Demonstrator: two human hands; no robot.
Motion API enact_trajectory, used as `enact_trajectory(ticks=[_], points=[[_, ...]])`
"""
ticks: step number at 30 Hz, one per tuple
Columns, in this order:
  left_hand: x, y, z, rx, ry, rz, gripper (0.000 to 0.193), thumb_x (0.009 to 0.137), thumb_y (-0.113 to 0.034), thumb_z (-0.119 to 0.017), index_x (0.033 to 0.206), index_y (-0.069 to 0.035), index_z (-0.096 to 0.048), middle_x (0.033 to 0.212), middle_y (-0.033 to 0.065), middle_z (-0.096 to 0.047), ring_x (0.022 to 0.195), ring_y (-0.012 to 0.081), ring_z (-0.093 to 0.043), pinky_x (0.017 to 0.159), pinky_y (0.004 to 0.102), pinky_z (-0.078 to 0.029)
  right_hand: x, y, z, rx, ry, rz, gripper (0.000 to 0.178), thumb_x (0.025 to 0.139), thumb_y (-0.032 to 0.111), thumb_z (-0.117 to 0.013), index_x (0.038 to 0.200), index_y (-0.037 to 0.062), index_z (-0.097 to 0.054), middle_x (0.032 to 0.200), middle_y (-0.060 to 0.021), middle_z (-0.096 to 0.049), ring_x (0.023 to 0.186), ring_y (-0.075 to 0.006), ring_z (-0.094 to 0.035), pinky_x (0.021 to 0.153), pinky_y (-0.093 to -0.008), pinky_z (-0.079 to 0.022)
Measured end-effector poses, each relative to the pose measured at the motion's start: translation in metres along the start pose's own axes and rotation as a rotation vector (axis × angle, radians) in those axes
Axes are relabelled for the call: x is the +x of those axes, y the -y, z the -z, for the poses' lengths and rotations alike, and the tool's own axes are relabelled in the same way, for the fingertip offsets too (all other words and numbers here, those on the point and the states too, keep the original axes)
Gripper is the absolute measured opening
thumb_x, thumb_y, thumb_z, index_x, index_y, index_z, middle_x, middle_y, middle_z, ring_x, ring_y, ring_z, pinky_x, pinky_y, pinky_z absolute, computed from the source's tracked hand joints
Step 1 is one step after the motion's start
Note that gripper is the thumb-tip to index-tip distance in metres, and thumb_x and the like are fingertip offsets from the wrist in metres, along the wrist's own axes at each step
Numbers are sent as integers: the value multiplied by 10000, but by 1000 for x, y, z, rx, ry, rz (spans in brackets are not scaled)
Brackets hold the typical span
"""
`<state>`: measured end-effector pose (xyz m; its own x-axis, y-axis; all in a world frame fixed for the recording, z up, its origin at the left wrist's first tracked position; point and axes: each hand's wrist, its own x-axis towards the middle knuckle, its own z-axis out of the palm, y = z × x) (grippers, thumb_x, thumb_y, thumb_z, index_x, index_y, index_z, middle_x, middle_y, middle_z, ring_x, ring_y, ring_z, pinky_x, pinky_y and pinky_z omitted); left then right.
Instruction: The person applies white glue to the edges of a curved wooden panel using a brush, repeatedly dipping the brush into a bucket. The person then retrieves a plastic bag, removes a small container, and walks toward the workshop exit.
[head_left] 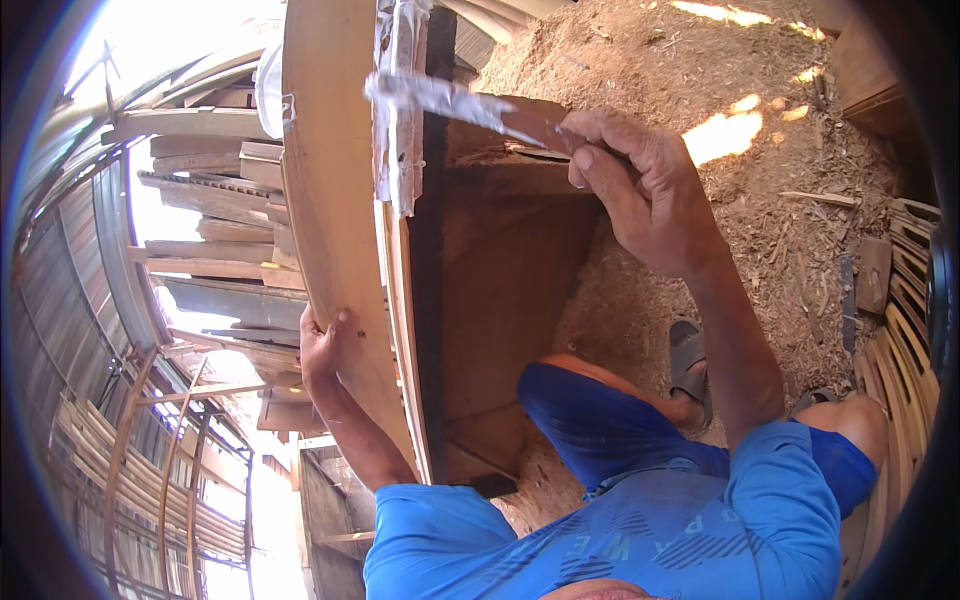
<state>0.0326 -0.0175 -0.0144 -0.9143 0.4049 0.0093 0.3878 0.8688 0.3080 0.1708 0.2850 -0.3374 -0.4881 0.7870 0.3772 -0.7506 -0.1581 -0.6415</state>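
Right grip (645,190) closed on flat, white-smeared brown strip (538,120), left grip (320,347), closure unclear, against smooth wooden board (335,190)

Brown floor (740,290) strewn with sawdust (550,50); pale wood strip (820,199), wood block (874,275), dark sandal (688,348) on it.

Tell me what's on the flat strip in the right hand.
White paste coats the outer part of the strip; bare brown surface shows nearer the right hand. The pinched end is covered by the fingers, and the underside is hidden.
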Motion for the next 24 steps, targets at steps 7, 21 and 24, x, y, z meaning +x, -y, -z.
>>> enact_trajectory(ticks=[7, 21, 24], points=[[1, 14, -1, 16, -50, -74, 480, 863, -397, -755, 1099, -28, -560, 755, 1, -618, 587, 99, -606, 521, 240, -511, -19, -20, -5, 56, 213, -35, 156, 877, 35, -570, 997, -13, -657, 700, -91, -585, 618, -114, -538, 580, -297, -456], [-2, 3, -2, -30, -84, -16, 505, 801, -397, -820, 1068, -33, -593, 807, 24, -637, 648, 107, -608, 574, 254, -511, -22, -28, -15, 428, -10, -380, 173, 948, 71, -524, 1057, 16, -646, 781, -15, -637, 695, -51, -563, 637, -221, -471], [-1, 8, 6, -6, -32, 4, 501, 808, -391, -816, 1077, -28, -600, 822, 18, -640, 680, 102, -610, 577, 261, -512, -22, -14, -29, 338, 37, -371, 181, 942, 66, -518, 1069, 15, -636, 792, -26, -639, 683, -56, -566, 624, -226, -472]])
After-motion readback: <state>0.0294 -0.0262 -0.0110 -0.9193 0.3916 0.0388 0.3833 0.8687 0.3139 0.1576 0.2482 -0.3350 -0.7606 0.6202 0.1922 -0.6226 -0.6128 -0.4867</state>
